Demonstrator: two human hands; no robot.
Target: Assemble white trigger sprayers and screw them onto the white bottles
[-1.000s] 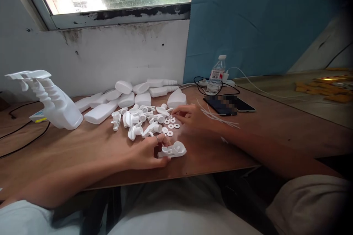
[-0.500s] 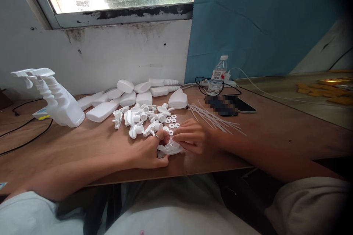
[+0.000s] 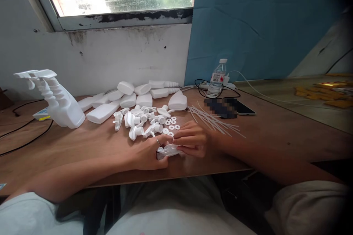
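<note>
the table (image 3: 264, 147) is brown. the left hand (image 3: 151, 152) is curled closed; the right hand (image 3: 193, 139) has fingers bent together, any held item hidden. the spray head (image 3: 167, 150), gripped by the left, sits near the front edge. washers (image 3: 165, 129) lie just beyond.

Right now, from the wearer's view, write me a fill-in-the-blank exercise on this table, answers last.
1. The left hand holds a spray head and wears a ____.
2. The upright spray bottles stand to the ____ of the loose spray heads.
3. Seen from left to right, the washers lie ____ the loose spray heads and the thin tubes.
4. The water bottle has a cap coloured ____.
Missing words: ring; left; between; white.
</note>
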